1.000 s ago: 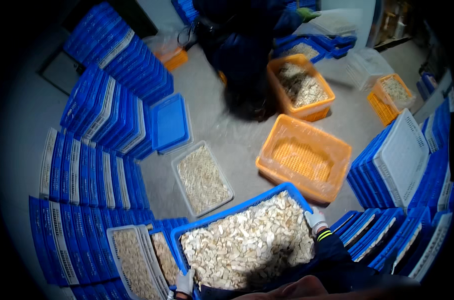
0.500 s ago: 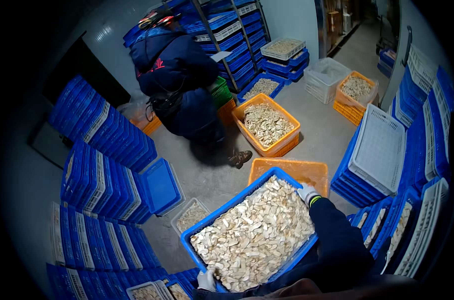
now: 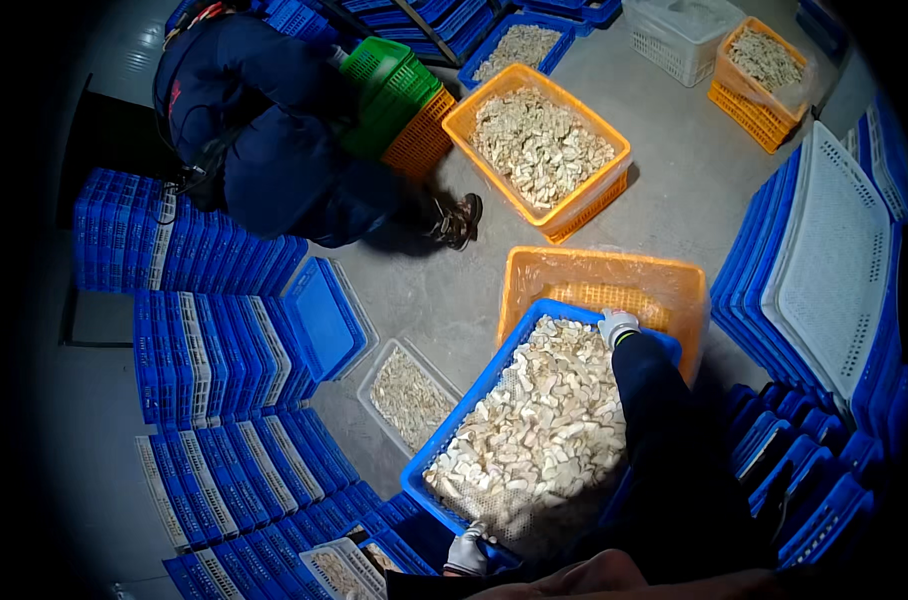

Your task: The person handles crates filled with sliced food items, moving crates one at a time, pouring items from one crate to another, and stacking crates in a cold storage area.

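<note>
I hold a blue plastic tray [image 3: 452, 430] heaped with pale cut pieces [image 3: 534, 430], tilted up toward an orange crate [image 3: 594, 275]. My right hand [image 3: 615, 326], in a white glove, grips the tray's far corner over the orange crate. My left hand [image 3: 468, 552], also gloved, grips the near corner at the bottom edge. My dark sleeve runs along the tray's right side.
A person in dark clothes [image 3: 264, 130] bends over green and orange crates [image 3: 399, 95] at the back. Another orange crate full of pale pieces [image 3: 539, 150] stands beyond. Stacks of blue trays [image 3: 214, 350] line left and right; a clear tray of pieces [image 3: 406, 395] lies on the floor.
The blue tray has been carried up and to the right, its far corner now over the orange crate. The view has swung toward the bending person and the full crates.
</note>
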